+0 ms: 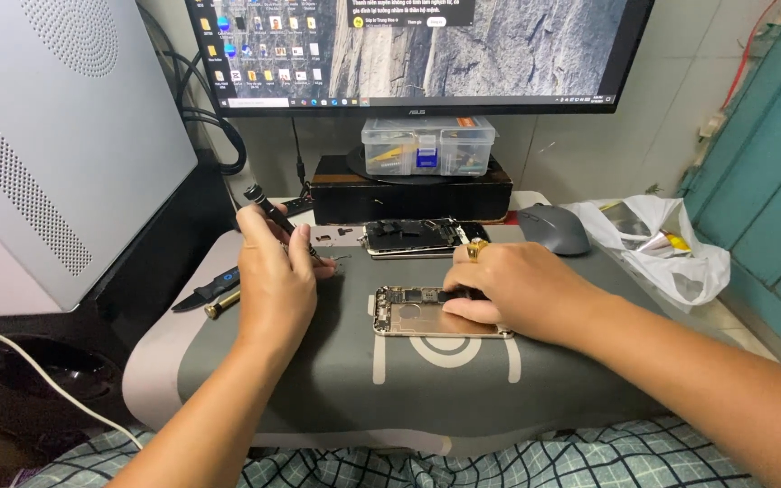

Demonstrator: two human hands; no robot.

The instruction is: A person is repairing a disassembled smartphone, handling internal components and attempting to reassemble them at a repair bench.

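Left hand (275,282), left of centre frame, has its fingers clenched around a small dark screwdriver (273,213), tip angled down toward the mat. At centre, the opened phone body (427,318) lies flat on the grey mat (318,380); the right hand (522,287) presses on its upper right edge, fingers grasping nothing. Risk: loose tiny parts could scatter if the phone slides. The counter is crowded; monitor (463,54) in the upper frame, tiled wall behind.
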